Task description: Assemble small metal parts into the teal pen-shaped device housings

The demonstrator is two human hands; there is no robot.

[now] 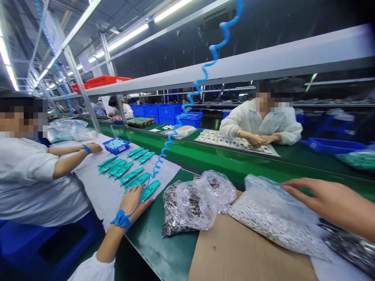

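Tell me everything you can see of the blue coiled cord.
The blue coiled cord is a plastic-looking spiral that hangs in loose loops from the top of the view, crossing in front of the shelf rail and dropping toward the bench. Its lower end reaches the blue wrist strap on the left hand.

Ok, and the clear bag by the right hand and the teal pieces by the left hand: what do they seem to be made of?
The clear bag looks like thin plastic film: glossy, creased and see-through. The teal pieces look like moulded plastic, with an even colour and a smooth, slightly shiny surface, though this view cannot confirm it.
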